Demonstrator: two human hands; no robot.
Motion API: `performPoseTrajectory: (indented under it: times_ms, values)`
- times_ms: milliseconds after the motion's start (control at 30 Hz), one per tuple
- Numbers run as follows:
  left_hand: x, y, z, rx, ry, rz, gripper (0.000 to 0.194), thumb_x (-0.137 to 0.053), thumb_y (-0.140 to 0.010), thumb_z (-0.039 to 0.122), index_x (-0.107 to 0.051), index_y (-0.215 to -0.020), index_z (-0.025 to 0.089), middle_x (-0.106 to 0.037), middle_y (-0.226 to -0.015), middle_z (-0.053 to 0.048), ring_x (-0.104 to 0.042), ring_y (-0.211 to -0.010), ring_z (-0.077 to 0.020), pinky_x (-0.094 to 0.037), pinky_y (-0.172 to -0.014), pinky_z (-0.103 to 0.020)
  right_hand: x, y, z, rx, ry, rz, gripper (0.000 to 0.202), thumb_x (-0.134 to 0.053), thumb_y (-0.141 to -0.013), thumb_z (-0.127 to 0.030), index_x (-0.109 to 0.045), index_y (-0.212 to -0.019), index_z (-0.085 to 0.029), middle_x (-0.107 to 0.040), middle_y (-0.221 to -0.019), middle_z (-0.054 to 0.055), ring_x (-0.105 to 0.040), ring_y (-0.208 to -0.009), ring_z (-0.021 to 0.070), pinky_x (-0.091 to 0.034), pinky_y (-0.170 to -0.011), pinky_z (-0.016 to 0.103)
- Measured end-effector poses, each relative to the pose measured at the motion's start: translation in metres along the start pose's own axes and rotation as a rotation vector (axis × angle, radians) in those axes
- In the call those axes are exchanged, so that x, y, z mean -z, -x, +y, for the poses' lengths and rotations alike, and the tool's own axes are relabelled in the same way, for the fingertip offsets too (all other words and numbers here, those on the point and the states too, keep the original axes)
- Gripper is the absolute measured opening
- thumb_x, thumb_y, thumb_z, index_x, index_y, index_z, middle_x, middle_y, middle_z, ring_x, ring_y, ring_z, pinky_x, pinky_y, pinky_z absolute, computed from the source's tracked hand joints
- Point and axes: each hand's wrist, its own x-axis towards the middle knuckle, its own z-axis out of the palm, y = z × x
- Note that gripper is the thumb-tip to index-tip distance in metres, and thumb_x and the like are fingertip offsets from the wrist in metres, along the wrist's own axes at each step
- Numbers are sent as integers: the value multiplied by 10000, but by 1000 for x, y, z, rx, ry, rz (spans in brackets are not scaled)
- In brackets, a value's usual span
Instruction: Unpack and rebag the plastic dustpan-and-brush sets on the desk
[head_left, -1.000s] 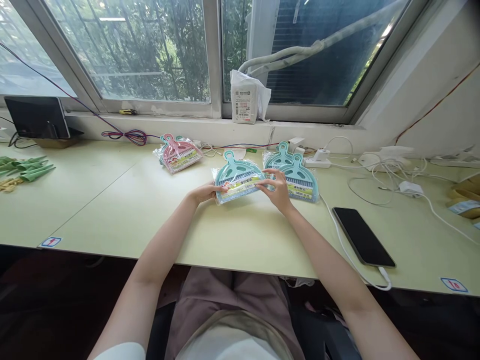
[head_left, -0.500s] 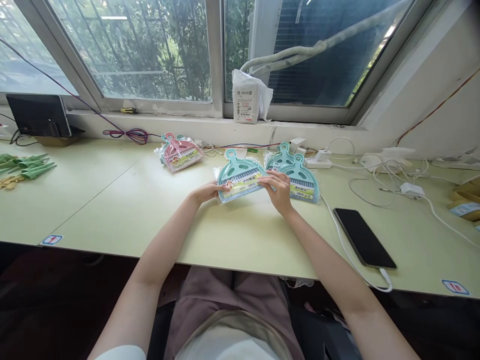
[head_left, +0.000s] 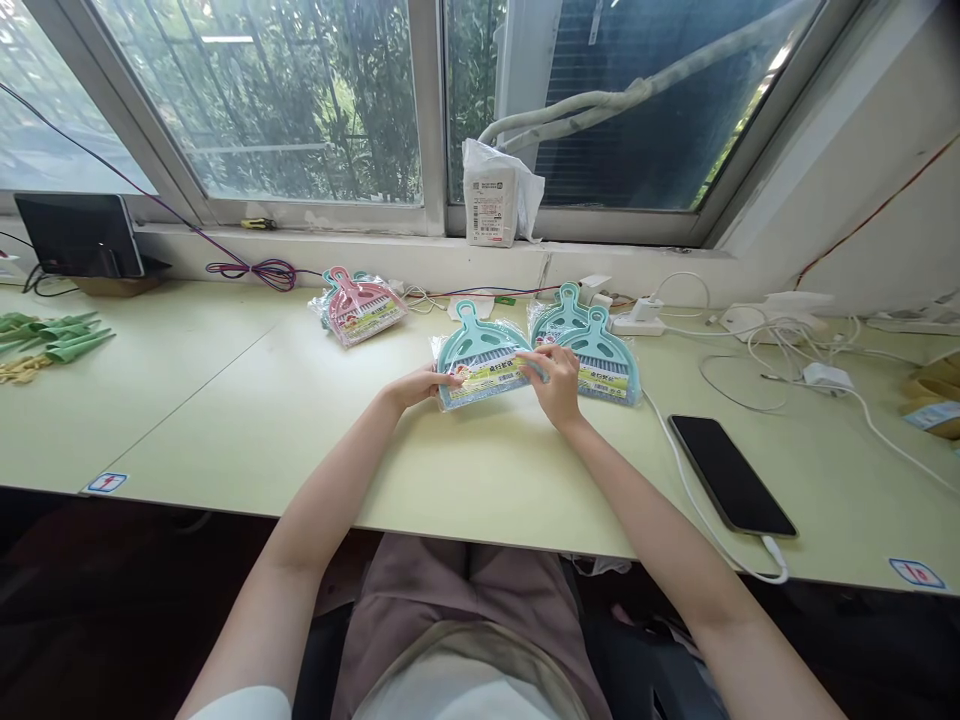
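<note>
Pkt (head_left: 484, 350) (teal) | L hand (head_left: 417, 387) + R hand (head_left: 559, 390): fingers pinching opp. ends | nudged slightly R vs. earlier

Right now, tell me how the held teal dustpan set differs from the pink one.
The teal set sits between the left hand and right hand; the pink set lies untouched, farther back and left. The teal set is blue-green, the pink set rosy. Both are clear-wrapped and labelled.

The right hand (head_left: 556, 388) hides part of the held dustpan set (head_left: 481, 362).
</note>
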Motion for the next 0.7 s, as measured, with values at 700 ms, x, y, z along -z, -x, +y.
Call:
performPoseTrajectory:
  times_ms: [700]
  values:
    - [-35, -7, -3, -285, 16, -34, 854, -405, -777, 807, -549, -1276, 130, -683, -1171, -198, -722, -779, -248, -559, -650, -318, -4, -7, 6, -782, -892, -136, 467, -739, -656, -551, -647, -948, -197, -717, -897, 41, -695, -812, 227, -629, -719, 421]
